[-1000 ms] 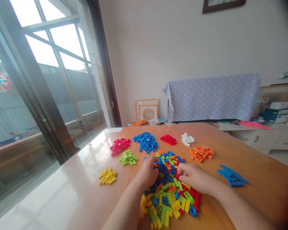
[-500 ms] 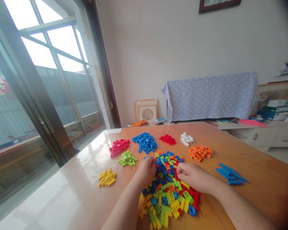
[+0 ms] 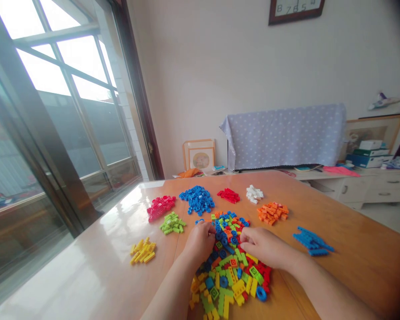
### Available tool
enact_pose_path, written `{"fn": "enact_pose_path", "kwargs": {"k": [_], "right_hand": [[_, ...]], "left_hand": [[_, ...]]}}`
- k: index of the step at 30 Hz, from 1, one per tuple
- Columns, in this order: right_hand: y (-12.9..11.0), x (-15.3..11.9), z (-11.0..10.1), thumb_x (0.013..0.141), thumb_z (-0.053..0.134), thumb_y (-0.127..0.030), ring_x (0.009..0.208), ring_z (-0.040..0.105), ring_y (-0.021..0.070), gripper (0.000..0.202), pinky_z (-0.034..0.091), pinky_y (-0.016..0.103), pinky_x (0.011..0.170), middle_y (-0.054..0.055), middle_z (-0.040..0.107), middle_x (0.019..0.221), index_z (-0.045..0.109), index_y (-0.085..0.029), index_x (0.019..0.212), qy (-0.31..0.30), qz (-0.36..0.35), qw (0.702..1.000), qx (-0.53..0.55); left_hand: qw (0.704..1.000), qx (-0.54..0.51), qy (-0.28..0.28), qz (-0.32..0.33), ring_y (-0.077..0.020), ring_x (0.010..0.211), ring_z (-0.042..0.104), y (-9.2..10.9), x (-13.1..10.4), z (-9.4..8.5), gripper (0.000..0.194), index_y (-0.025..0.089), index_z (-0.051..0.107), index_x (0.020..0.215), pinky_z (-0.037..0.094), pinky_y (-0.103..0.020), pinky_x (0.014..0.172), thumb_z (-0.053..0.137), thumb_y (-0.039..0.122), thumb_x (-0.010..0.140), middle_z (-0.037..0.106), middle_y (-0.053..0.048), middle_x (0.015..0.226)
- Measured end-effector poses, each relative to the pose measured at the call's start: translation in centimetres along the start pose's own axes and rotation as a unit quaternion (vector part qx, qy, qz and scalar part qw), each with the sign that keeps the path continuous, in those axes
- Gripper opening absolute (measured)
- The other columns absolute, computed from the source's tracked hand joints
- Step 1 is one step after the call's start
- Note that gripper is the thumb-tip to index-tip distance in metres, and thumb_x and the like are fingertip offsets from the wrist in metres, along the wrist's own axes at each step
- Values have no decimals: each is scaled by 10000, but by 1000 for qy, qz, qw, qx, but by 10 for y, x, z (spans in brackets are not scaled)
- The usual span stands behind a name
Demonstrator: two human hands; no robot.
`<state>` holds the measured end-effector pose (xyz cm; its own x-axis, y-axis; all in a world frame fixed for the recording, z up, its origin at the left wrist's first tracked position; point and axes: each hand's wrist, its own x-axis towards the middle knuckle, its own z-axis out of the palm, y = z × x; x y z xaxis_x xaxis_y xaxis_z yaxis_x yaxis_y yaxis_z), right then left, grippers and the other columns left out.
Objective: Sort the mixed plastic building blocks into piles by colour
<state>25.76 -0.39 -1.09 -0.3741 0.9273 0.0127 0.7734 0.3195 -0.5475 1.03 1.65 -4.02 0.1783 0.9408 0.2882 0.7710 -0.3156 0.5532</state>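
A large mixed pile of toy bricks (image 3: pixel 232 262) in blue, red, green, orange and yellow lies on the wooden table (image 3: pixel 113 266). My left hand (image 3: pixel 202 240) rests at the pile's upper left edge, fingers curled in on something too hidden to make out. Across from it, my right hand (image 3: pixel 262 244) is at the pile's right side, its fingers bent together over the bricks, their tips hidden. Just beyond my left hand are small blue pieces (image 3: pixel 199 221). A blue ring-shaped piece (image 3: pixel 261 293) lies at the pile's lower right.
Sorted heaps surround the pile: yellow (image 3: pixel 142 251), light green (image 3: pixel 172 223), pinkish red (image 3: pixel 161 207), blue (image 3: pixel 197 199), red (image 3: pixel 228 195), white (image 3: pixel 254 194), orange (image 3: pixel 272 213) and long blue bricks (image 3: pixel 312 242). Behind the table stands a cloth-covered object (image 3: pixel 286 138).
The view has turned slightly, so the table and heaps appear a little farther left. Both hands stay at the pile with little visible change in pose.
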Motion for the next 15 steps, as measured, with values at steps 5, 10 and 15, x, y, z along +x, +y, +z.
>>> {"fn": "enact_pose_path", "kwargs": {"k": [5,10,15], "right_hand": [[1,-1,0,851,596,-352,658,548,136,147,274,228,549,-13,659,733,656,-219,837,2,0,1000,6],[0,2,-1,872,541,-322,636,538,135,166,299,230,549,-15,643,698,652,-219,805,46,-2,999,15],[-15,4,2,911,505,-360,653,555,141,191,414,237,612,-20,627,703,644,-230,929,157,-50,982,95]], "left_hand": [[999,-42,11,-17,-173,848,587,5,0,-7,81,186,634,762,408,-250,735,565,147,780,652,-30,831],[955,-280,16,-92,-121,659,525,27,-4,-27,162,181,597,790,390,-233,643,605,338,828,582,10,721],[865,-493,-22,-96,-93,673,490,46,-11,-38,325,174,567,816,397,-207,657,698,470,795,546,14,740]]}}
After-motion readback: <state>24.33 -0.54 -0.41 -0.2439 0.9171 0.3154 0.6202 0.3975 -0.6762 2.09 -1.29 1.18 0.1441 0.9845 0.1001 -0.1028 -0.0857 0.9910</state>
